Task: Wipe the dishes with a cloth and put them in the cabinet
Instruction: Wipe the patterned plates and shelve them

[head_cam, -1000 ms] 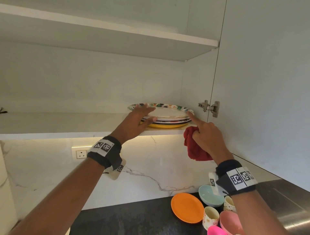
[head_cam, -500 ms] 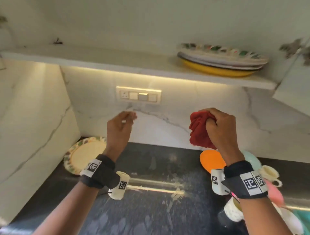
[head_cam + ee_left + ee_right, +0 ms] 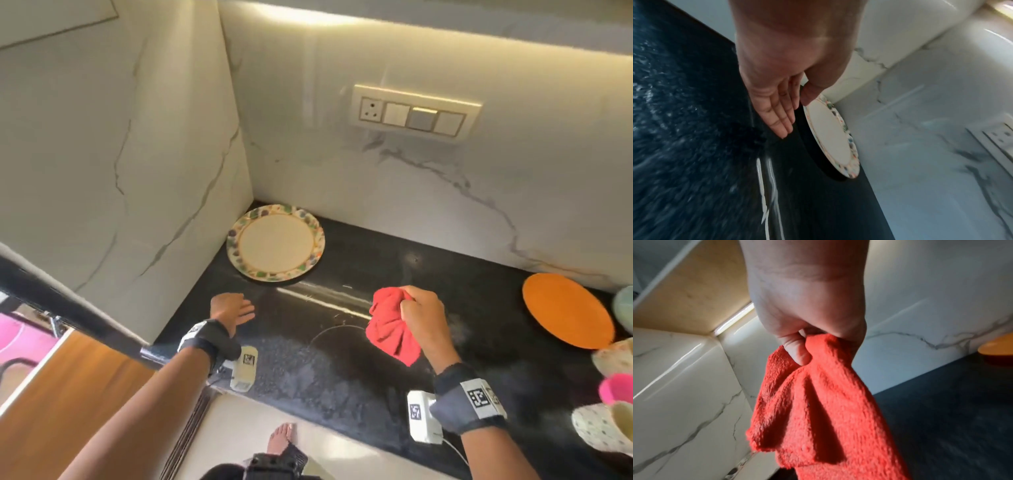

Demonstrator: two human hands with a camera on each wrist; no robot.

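Observation:
A cream plate with a patterned rim (image 3: 276, 243) (image 3: 830, 136) lies flat in the back left corner of the black counter (image 3: 359, 342). My left hand (image 3: 236, 310) (image 3: 777, 104) hovers just in front of that plate with straight fingers, holding nothing. My right hand (image 3: 419, 315) (image 3: 803, 344) grips a bunched red cloth (image 3: 390, 327) (image 3: 818, 410) above the middle of the counter. An orange plate (image 3: 567, 310) (image 3: 995, 347) lies at the right.
Several cups and bowls crowd the right edge: a pale blue bowl (image 3: 625, 308), a pink cup (image 3: 616, 389) and spotted white cups (image 3: 603, 425). Marble walls close the corner, with a switch panel (image 3: 412, 114) on the back wall. My foot (image 3: 281, 437) shows below the counter edge.
Both hands have dropped from the cabinet shelf to the counter. The view has tilted down, so the stacked plates are out of sight. My left hand now reaches toward the patterned plate.

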